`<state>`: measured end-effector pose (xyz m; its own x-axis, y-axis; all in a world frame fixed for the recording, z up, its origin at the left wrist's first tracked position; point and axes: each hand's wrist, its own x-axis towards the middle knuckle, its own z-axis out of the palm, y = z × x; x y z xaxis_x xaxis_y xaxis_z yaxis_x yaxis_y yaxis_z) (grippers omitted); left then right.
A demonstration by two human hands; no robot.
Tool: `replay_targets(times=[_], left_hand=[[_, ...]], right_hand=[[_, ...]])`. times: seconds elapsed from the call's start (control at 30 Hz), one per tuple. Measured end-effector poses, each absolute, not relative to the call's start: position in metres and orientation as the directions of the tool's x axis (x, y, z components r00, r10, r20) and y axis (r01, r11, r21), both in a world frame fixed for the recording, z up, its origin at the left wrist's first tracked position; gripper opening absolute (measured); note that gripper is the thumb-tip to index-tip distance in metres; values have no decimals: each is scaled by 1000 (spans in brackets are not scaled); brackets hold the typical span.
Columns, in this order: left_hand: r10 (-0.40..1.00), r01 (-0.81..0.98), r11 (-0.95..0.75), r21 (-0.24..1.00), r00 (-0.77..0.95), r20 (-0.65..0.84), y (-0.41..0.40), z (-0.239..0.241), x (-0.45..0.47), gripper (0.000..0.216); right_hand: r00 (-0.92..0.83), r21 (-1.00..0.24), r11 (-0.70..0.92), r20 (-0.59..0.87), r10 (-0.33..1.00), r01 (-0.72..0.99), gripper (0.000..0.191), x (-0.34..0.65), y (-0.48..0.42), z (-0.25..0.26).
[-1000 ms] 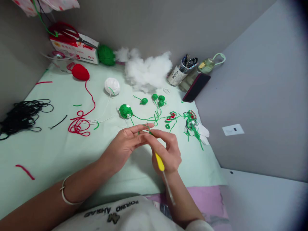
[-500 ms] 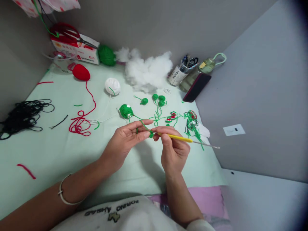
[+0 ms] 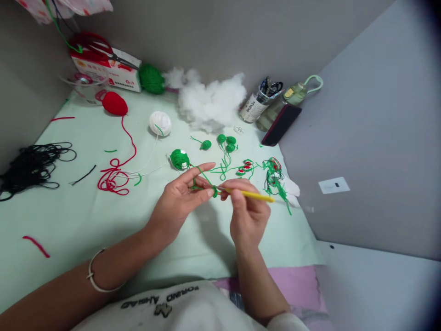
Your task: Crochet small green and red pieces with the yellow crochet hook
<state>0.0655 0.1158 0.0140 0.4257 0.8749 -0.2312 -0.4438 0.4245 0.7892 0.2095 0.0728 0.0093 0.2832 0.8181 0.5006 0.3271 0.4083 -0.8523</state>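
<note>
The left hand (image 3: 182, 197) holds a small green piece (image 3: 215, 191) between thumb and fingers, its index finger stretched out straight with green yarn passing over it; the right hand (image 3: 248, 216) has thumb and fingers closed around the yellow handle of a crochet hook (image 3: 257, 196); the piece is in the air above the pale green cloth (image 3: 148, 257), between the two hands; the hook's front end is at the piece, though it is too small to say surely whether it sits inside a stitch.

Just beyond the left hand lies a wound green ball (image 3: 179, 159); near the right hand, on its outer side, is a tangled heap of yarn scraps (image 3: 275, 179); white stuffing (image 3: 212, 99) lies at the back, beside a pen cup (image 3: 254, 108), a bottle (image 3: 294, 94) and a leaning phone (image 3: 281, 125); scissors (image 3: 103, 48) rest upon one box (image 3: 120, 69).

By count, there are four yarn balls: two green, one red (image 3: 115, 103), one white (image 3: 160, 123); four little green stuffed balls (image 3: 230, 147), three grouped and one apart; one black yarn pile (image 3: 31, 168) at the left.
</note>
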Motion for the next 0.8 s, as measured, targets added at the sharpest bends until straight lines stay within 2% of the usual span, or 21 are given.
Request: replay_targets(times=[0.07, 0.13, 0.17, 0.23, 0.33, 0.4, 0.47, 0.63, 0.8], left_hand=[[879, -429, 414, 803, 418, -230, 113, 15, 67, 56], [838, -431, 483, 763, 481, -258, 112, 16, 67, 58], [815, -429, 515, 742, 514, -268, 112, 16, 66, 56], [791, -421, 542, 727, 549, -271, 114, 16, 65, 51], [789, -417, 535, 735, 558, -257, 116, 18, 62, 44], [790, -411, 531, 741, 557, -257, 117, 19, 61, 42], [792, -399, 526, 752, 553, -260, 118, 19, 60, 41], [805, -386, 502, 774, 537, -254, 119, 16, 59, 38], [823, -382, 479, 790, 510, -252, 119, 15, 58, 34]], right_hand=[[181, -682, 463, 651, 737, 566, 26, 205, 71, 6], [137, -566, 488, 734, 665, 664, 35, 202, 70, 4], [158, -575, 495, 741, 653, 652, 36, 202, 70, 4], [244, -685, 500, 688, 684, 530, 30, 205, 71, 6], [335, -869, 431, 492, 803, 244, 17, 213, 74, 10], [337, -927, 367, 371, 865, 79, 14, 217, 76, 13], [319, -944, 331, 309, 896, -17, 16, 219, 77, 15], [293, -941, 329, 294, 910, -79, 17, 221, 75, 17], [313, -952, 307, 291, 904, 1, 18, 221, 71, 16]])
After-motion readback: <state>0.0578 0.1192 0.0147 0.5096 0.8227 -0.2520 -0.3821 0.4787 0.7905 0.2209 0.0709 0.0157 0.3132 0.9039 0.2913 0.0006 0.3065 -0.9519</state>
